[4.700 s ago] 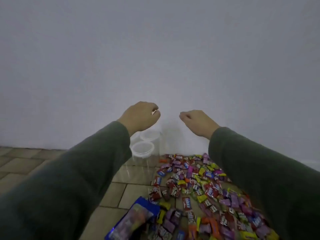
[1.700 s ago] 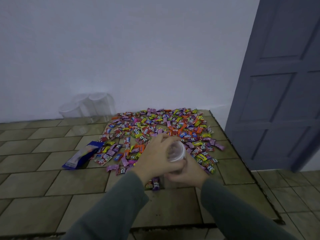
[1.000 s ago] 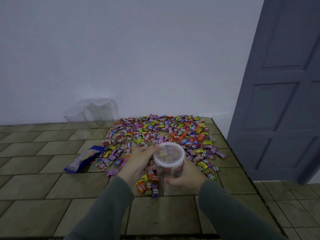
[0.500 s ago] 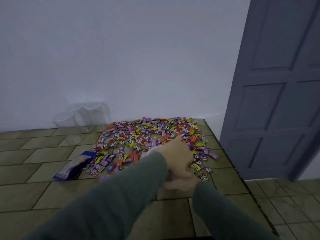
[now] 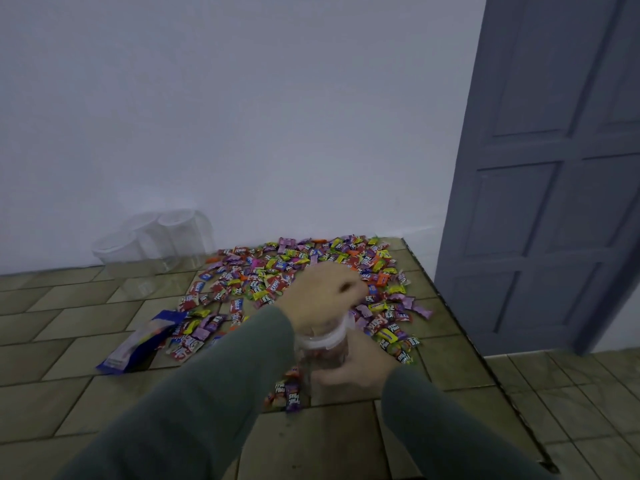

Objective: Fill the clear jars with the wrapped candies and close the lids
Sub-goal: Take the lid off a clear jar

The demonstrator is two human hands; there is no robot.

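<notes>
At the near edge of the candy pile (image 5: 304,271), the left hand (image 5: 320,294) arches knuckles-up over the lid (image 5: 329,336), fingers curled around it, while the right hand (image 5: 360,367) wraps the jar (image 5: 322,358) from the right.

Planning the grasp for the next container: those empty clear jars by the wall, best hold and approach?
Take the nearest empty jar round its cylindrical side wall, below the rim, hand coming from the front or the left. It stands upright, the wall is behind it, and the other jars crowd its right, so those sides are blocked. The wall looks smooth, so wrap the fingers rather than pinch.
</notes>
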